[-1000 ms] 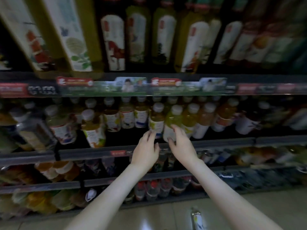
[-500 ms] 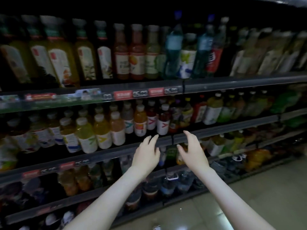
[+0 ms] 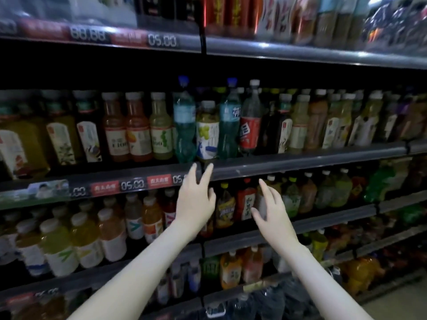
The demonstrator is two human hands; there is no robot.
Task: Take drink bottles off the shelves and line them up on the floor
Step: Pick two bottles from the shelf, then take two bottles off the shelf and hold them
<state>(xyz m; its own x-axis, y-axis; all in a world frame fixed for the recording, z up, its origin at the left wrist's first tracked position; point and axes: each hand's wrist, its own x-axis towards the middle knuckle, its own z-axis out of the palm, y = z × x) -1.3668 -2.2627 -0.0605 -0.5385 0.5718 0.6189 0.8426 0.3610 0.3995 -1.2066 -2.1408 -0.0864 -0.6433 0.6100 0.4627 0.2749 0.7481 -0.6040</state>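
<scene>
Both spread and empty, left hand (image 3: 195,204) and right hand (image 3: 272,213) hover at frame centre just below tightly packed bottles (image 3: 207,132) on the middle shelf (image 3: 300,160); pulling one carelessly could topple its neighbours.

Reaches forward and upward with both bare forearms, entering from the bottom edge and set closer together at the wrists. Holds the left hand (image 3: 195,204) higher, its back to the camera, with the fingers (image 3: 207,173) straight and a little spread, tips pointing up. Holds the right hand (image 3: 272,215) a bit lower, palm turned toward the left hand, fingers loosely extended and thumb out to the side. Grips nothing with either hand; hands apart, not touching.
</scene>
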